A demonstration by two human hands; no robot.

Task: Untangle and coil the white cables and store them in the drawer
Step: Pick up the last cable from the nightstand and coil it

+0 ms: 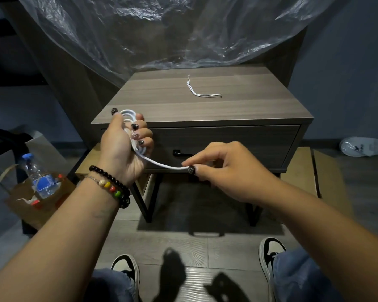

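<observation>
My left hand (123, 147) grips a white cable (138, 149) wound into several loops, held in front of the nightstand's left front corner. One strand runs from the coil to my right hand (225, 168), which pinches its free end between thumb and forefinger, just in front of the drawer (249, 140). The drawer is closed, with a black handle (179, 152) partly hidden behind my right hand. A second, thin white cable (200, 90) lies loose on the nightstand top (162, 101), toward the back.
Clear plastic sheeting (162, 33) hangs behind the nightstand. A brown paper bag (31, 199) with a water bottle (38, 173) stands on the floor at left. A white slipper (364, 146) lies at right. Cardboard (301, 166) flanks the stand. My shoes (127, 269) are below.
</observation>
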